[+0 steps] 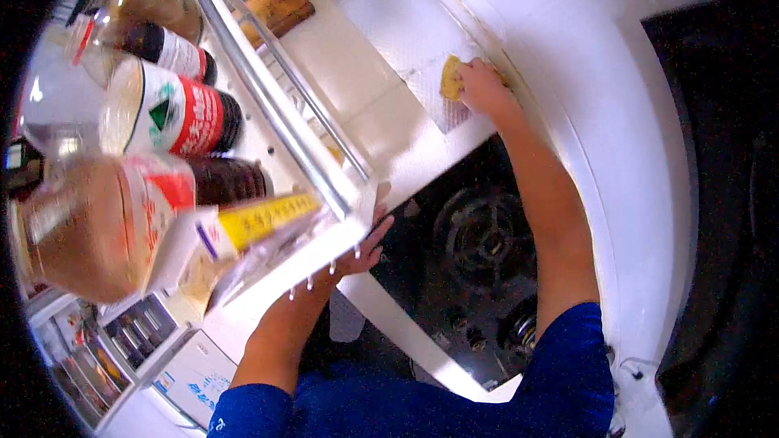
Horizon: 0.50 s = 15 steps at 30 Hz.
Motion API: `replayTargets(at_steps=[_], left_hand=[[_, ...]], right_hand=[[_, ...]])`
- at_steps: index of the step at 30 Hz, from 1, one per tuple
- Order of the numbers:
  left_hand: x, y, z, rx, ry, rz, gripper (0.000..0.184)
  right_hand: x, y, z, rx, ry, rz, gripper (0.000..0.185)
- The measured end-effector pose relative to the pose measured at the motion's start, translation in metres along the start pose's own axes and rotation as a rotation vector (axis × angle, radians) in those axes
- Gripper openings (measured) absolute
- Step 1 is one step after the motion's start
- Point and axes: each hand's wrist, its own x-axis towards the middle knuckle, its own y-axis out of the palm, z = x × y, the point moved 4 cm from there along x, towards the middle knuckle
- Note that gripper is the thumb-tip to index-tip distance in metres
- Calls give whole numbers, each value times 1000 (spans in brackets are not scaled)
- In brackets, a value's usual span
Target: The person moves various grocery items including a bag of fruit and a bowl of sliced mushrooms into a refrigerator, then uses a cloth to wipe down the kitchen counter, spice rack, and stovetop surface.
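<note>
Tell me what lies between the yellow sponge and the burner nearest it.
The head view shows, from yellow sponge to burner: patterned sheet, white counter strip, then black cooktop.

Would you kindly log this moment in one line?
right hand: gripping yellow sponge | left hand: partly behind railed shelf | gas burner: no flame visible

Right hand holds a yellow sponge on a textured sheet beyond the black gas stove; left hand, partly hidden, at the corner of a white shelf carrying labelled bottles.
</note>
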Motion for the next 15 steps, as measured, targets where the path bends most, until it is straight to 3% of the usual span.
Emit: replayTargets(at_steps=[2,4,5,6,8,10,15], left_hand=[[-6,-5,-6,30,27,-70,69],[-19,-10,-5,-75,1,5,69],[-36,-12,-2,-76,22,-27,68],[-50,-14,3,-82,38,-56,68],[-81,-18,11,-136,52,-86,67],[-110,-24,16,-179,75,-169,64],[-167,-48,16,165,11,-162,48]], right_hand=[[-13,-11,23,-28,-32,293,27],[-31,-32,52,305,274,102,26],[-59,-65,89,387,343,-84,29],[-80,-85,117,374,363,-85,29],[-127,-103,172,807,570,-266,34],[-184,-101,216,960,609,-444,38],[-292,-78,315,1205,812,-494,39]])
